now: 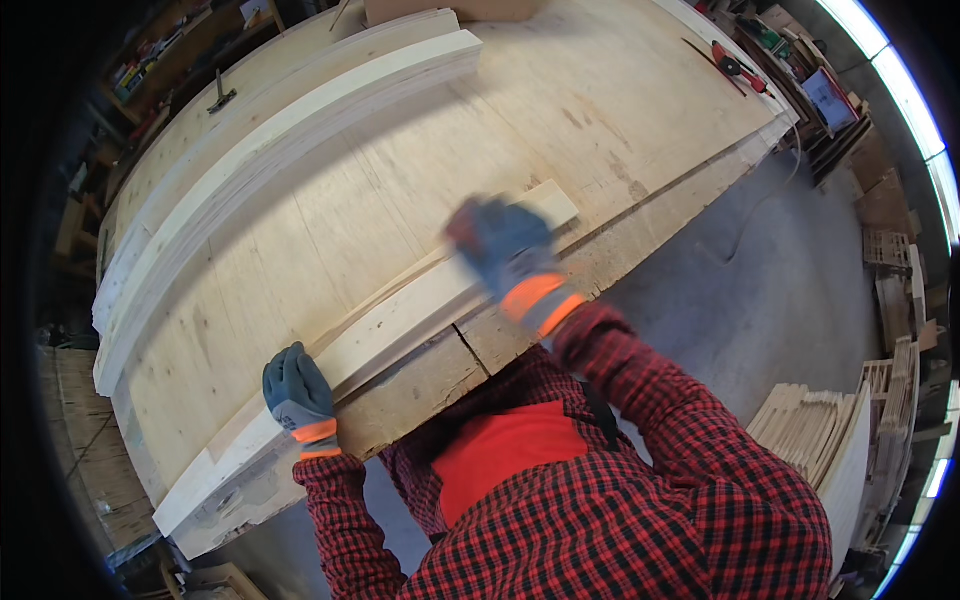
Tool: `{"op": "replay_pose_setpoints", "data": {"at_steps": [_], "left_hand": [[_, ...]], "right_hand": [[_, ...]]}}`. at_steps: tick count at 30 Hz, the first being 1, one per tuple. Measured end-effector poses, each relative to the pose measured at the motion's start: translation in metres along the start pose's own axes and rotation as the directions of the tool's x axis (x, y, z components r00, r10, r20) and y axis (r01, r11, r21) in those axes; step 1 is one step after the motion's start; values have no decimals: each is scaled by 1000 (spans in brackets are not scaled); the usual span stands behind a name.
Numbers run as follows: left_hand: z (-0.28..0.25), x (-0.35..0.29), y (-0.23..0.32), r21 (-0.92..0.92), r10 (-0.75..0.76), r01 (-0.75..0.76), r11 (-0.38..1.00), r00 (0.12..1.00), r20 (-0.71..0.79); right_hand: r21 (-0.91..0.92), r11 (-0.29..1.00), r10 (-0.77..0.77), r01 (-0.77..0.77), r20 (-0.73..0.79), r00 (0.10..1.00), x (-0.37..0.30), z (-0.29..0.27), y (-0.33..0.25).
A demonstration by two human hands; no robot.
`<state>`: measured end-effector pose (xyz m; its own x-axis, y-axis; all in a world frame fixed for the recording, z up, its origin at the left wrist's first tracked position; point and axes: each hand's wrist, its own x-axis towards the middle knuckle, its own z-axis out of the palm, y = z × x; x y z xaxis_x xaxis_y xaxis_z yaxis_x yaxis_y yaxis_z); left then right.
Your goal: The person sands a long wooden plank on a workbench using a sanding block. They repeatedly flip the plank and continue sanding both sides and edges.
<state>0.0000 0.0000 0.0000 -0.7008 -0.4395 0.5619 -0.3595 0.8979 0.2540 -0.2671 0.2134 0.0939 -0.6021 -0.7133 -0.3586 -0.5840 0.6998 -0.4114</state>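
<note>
A long, pale wooden board [400, 318] lies along the near edge of a plywood-topped workbench [560, 110]. My left hand [300, 385], in a blue-grey work glove with an orange cuff, grips the board left of its middle, fingers together over its far edge. Farther right, over the same board, is my right hand [505, 245] in a matching glove. Motion smears its fingers, and a reddish-brown patch shows at their left side; whether that is a held object, I cannot make out.
Several long boards [290, 125] lie side by side across the bench's far left. A clamp [221, 97] sits beyond them. At the far right corner rests a red power tool [735, 68]. Stacked wood strips [800, 425] stand right of me, above the grey floor [740, 270].
</note>
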Motion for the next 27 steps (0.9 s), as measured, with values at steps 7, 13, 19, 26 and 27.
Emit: {"op": "replay_pose_setpoints", "data": {"at_steps": [7,13,19,26,27], "left_hand": [[-2,3,1,-18,22,-22,1000,999,-28],[0,2,5,-24,20,-21,999,998,-59],[3,2,7,-29,-1,0,1000,998,-59],[-1,2,5,-41,16,-18,999,999,-51],[0,2,5,-32,16,-18,999,999,-52]], "right_hand": [[-270,904,-425,332,-471,773,17,74,-23],[-274,891,13,-361,-782,624,5,-18,148],[-204,978,-154,33,-608,779,30,50,40],[-232,957,-262,172,-447,855,27,25,16],[-216,969,-216,121,-501,838,24,3,56]]}}
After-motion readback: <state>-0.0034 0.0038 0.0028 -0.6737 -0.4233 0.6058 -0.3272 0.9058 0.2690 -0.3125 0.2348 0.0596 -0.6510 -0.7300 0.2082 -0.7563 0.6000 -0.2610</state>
